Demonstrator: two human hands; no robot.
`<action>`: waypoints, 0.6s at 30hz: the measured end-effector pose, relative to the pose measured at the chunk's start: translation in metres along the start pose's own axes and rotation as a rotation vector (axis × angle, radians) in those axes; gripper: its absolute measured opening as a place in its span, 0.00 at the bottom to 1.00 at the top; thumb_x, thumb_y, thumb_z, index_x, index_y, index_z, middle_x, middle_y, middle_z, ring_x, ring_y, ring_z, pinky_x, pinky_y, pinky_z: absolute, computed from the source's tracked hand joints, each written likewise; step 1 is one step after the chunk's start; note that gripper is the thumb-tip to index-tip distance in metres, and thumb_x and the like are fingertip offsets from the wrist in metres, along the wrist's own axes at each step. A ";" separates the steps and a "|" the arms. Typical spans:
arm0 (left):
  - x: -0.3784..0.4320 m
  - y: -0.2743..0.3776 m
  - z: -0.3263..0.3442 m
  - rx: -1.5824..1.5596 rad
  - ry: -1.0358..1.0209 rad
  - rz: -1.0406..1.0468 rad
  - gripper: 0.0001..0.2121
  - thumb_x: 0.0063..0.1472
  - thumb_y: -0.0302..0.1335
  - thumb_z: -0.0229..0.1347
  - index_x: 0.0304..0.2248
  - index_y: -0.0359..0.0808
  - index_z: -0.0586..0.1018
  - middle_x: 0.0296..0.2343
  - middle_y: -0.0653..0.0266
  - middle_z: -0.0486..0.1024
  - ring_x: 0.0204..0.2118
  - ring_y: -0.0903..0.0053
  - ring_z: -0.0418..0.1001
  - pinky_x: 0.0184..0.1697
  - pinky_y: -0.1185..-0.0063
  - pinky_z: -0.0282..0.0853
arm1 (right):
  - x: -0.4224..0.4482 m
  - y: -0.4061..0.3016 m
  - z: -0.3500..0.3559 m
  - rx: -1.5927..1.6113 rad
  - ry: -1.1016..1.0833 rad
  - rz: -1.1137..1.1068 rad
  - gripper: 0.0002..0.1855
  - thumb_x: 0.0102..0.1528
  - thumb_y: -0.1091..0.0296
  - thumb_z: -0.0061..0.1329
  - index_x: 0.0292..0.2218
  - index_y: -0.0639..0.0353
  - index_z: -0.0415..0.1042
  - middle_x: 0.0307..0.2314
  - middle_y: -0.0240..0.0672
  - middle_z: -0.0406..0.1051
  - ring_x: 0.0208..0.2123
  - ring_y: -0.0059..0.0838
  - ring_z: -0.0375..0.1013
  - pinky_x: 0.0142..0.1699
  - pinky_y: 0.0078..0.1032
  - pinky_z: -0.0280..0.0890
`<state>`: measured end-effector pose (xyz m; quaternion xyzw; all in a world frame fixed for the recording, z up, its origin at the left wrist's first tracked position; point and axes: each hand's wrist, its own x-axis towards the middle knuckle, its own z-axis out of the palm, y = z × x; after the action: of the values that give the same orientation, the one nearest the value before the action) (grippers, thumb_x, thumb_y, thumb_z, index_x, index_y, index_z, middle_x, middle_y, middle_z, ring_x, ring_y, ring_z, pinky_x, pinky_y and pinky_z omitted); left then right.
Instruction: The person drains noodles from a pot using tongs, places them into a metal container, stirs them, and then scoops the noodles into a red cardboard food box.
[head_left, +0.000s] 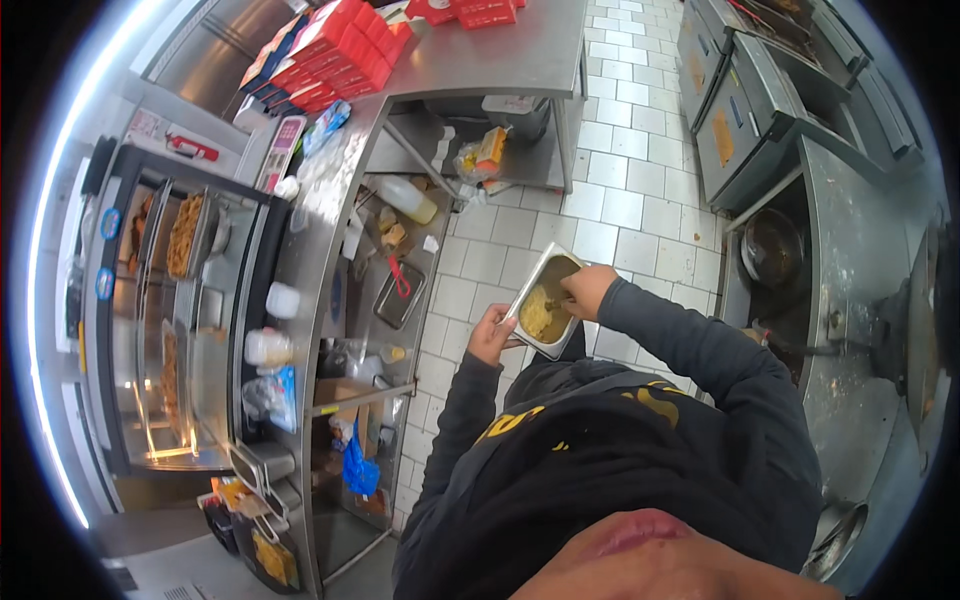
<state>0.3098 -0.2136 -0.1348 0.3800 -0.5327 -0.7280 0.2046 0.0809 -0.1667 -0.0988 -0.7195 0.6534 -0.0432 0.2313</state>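
My left hand (491, 334) grips the side of a rectangular stainless steel food pan (564, 264), which is held tilted in front of my body above the tiled floor. A pale yellow, mashed or grated food (535, 315) lies in the near part of the pan. My right hand (589, 293) reaches over the pan's right rim with its fingers closed around a small utensil, whose dark end touches the food. Most of that utensil is hidden by the fingers, so its kind cannot be told.
A steel worktable (480, 64) carries stacked red boxes (337, 52). Its lower shelf holds an empty metal tray (399, 295) and a plastic bottle (405, 199). A heated display cabinet (259, 247) stands left. Steel kitchen units (742, 112) and a large round pan (772, 247) are at right.
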 end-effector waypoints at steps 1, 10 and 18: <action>0.024 0.009 0.001 0.036 -0.039 -0.024 0.11 0.58 0.29 0.46 0.38 0.33 0.64 0.34 0.64 0.66 0.36 0.81 0.68 0.34 0.80 0.72 | 0.011 0.018 -0.009 0.100 -0.015 0.047 0.11 0.43 0.61 0.47 0.26 0.58 0.73 0.21 0.40 0.71 0.27 0.39 0.72 0.33 0.32 0.66; 0.276 0.088 -0.002 0.218 -0.300 0.084 0.10 0.58 0.29 0.46 0.37 0.34 0.64 0.31 0.69 0.66 0.32 0.84 0.67 0.32 0.82 0.71 | 0.086 0.167 -0.104 0.685 0.326 0.282 0.13 0.44 0.56 0.52 0.24 0.56 0.75 0.19 0.33 0.72 0.22 0.23 0.71 0.32 0.21 0.64; 0.420 0.234 0.109 0.179 -0.430 0.139 0.09 0.59 0.28 0.44 0.38 0.34 0.64 0.31 0.69 0.66 0.31 0.87 0.67 0.31 0.86 0.69 | 0.098 0.257 -0.247 -0.421 0.665 0.394 0.09 0.45 0.61 0.48 0.28 0.54 0.67 0.13 0.35 0.66 0.18 0.35 0.69 0.24 0.35 0.62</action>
<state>-0.0630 -0.5223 -0.0424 0.1953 -0.6515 -0.7260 0.1016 -0.2314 -0.3394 -0.0029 -0.5596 0.8116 -0.0937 -0.1394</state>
